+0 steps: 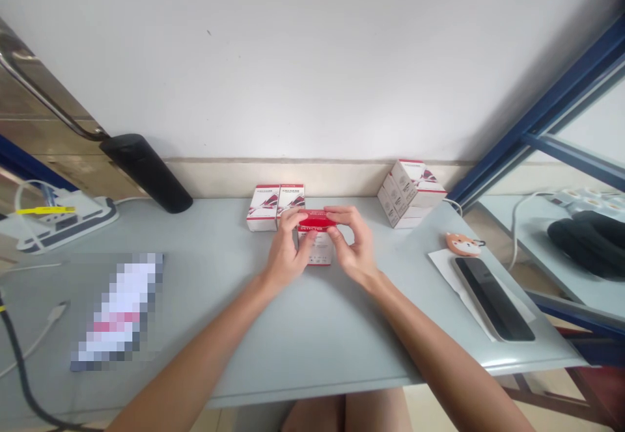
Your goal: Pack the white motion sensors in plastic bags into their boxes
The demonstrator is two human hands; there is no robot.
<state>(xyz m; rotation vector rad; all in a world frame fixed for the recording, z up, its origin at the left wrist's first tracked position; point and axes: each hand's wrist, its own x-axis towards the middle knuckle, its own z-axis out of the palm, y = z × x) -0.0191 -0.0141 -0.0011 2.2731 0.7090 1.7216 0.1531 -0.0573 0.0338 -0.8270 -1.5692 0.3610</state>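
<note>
A small white box with a red top stands on the pale grey table, held between my left hand and my right hand. Fingers of both hands press on its red upper part, which they partly cover. Just behind my left hand, a pair of white and red boxes stand side by side. Farther right, several similar boxes form a tilted stack against the wall.
A black bottle lies at the back left near a power strip and cables. A pixelated object lies at the left. On the right are a black phone on white paper and a fox-shaped trinket.
</note>
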